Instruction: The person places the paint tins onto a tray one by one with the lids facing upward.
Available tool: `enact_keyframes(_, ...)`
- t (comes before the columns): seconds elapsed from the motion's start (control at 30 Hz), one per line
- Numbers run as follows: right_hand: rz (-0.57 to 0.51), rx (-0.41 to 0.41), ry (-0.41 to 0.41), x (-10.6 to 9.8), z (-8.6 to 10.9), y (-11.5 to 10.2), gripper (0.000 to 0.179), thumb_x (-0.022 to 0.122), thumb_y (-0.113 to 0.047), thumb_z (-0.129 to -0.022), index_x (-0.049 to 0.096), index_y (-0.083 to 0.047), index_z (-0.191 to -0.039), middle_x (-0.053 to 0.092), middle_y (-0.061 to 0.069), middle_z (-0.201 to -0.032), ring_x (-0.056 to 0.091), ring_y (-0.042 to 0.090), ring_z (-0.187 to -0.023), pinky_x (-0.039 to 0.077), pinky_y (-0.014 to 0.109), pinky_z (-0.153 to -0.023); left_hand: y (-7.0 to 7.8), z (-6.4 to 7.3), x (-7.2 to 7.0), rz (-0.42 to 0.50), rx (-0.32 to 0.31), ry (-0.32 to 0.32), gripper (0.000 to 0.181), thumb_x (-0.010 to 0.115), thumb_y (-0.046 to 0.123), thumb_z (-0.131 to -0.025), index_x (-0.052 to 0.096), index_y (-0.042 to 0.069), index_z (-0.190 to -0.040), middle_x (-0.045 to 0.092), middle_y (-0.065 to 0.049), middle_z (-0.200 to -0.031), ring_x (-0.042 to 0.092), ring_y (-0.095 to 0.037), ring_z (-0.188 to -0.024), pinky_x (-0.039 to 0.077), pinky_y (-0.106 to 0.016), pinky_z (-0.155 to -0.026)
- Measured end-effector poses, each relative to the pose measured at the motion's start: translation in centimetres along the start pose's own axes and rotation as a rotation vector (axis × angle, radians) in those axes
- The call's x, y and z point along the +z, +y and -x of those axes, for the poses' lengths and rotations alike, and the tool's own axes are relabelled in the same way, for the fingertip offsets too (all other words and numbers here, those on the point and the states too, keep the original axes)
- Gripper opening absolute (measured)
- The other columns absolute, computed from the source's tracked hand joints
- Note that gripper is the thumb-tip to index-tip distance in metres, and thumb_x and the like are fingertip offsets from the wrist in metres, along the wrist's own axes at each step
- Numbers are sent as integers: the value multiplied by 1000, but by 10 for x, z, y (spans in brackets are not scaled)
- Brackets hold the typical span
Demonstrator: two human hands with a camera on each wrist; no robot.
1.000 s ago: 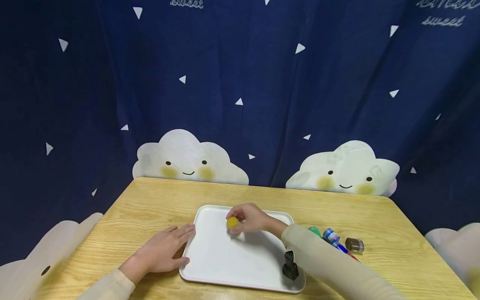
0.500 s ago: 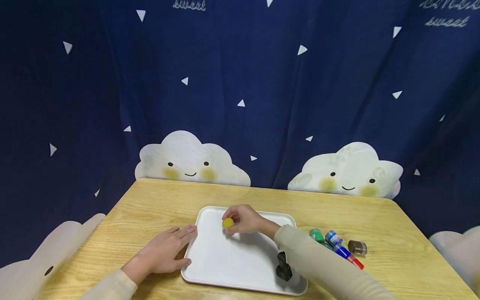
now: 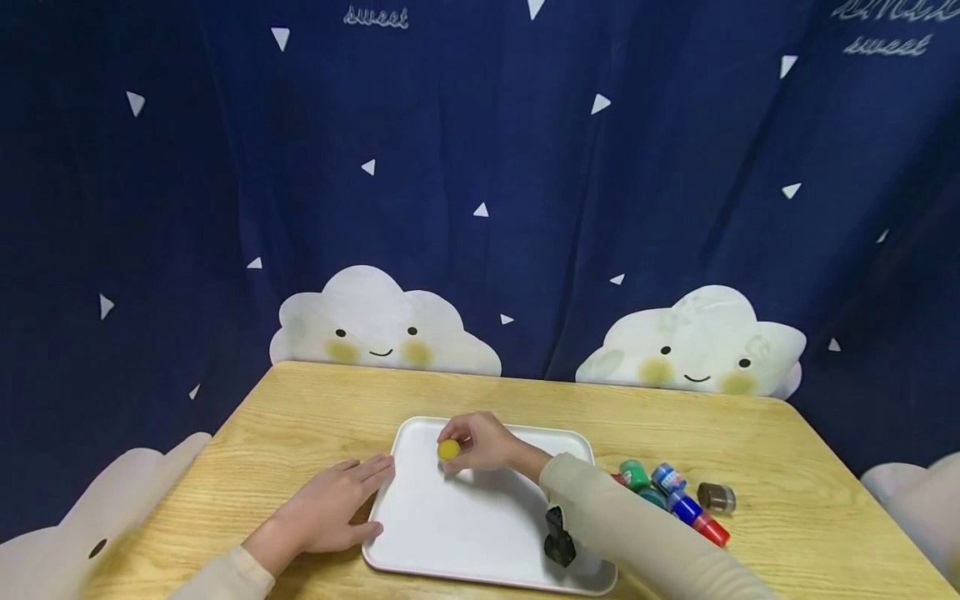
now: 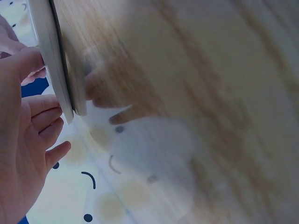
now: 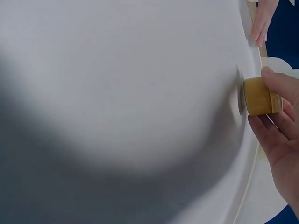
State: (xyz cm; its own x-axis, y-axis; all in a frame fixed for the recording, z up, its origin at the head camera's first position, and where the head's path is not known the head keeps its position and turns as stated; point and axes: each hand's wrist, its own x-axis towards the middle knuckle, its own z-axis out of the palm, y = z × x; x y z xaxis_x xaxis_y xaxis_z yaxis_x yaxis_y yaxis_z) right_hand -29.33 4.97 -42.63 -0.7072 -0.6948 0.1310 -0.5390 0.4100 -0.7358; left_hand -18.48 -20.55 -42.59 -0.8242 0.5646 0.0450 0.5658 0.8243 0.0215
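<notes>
A small yellow paint jar [image 3: 448, 450] is pinched between the thumb and fingers of my right hand [image 3: 486, 442], over the far left part of a white tray [image 3: 465, 533]. In the right wrist view the jar [image 5: 258, 96] stands with its ridged lid away from the tray. A narrow dark gap or shadow lies under it, so contact is hard to tell. My left hand [image 3: 330, 504] rests at the tray's left side, fingers extended, fingertips at the rim. The left wrist view shows those fingers [image 4: 42, 114] against the tray's edge [image 4: 51, 60].
Right of the tray, partly behind my right sleeve, lie several paint jars: green [image 3: 633, 474], light blue [image 3: 667, 478], dark blue [image 3: 684, 506], red [image 3: 710, 528] and brown [image 3: 716, 497]. A black wrist device [image 3: 558, 540] hangs under the right forearm. A dark blue curtain [image 3: 450, 167] backs the wooden table [image 3: 330, 400].
My right hand has carried the yellow paint jar a little to the left over the tray. More of the jars at the right now show past the sleeve. My left hand stays put.
</notes>
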Motion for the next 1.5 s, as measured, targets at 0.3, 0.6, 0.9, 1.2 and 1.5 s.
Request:
enact_keyframes(0.3,23,18,-13,0,3,-4,29,82,-4,-71,69,-1,-97,73,12,-92,62,5,-80,56,14,-73,1,0,0,-12,7,13,70,64,44,-85,49,3,-139,50,-11,-145,50,-23,-133,45,-47,-107)
enact_keyframes(0.6,6,4,-45,-15,8,-9,37,81,-3,-72,65,6,-104,72,19,-102,70,26,-94,60,30,-85,1,-1,1,-16,4,10,70,64,45,-85,49,3,-140,50,-10,-146,49,-23,-134,44,-47,-109)
enact_keyframes(0.9,87,-121,-116,-43,29,4,37,79,-17,-78,64,3,-106,72,16,-103,70,22,-94,60,26,-82,0,-1,2,-7,6,10,71,63,45,-85,48,3,-140,50,-10,-146,47,-23,-136,41,-47,-111)
enact_keyframes(1.2,191,-25,-149,-73,61,-4,36,79,-11,-76,64,7,-104,71,22,-102,69,35,-94,61,34,-82,-1,1,3,-17,15,34,70,63,45,-85,49,3,-139,51,-11,-145,49,-23,-135,41,-47,-111)
enact_keyframes(1.5,216,51,-177,-88,91,-5,31,79,-12,-78,66,4,-102,72,18,-99,69,31,-92,61,33,-81,-1,1,2,-11,8,27,71,64,45,-85,49,3,-140,51,-11,-145,48,-23,-135,41,-47,-111)
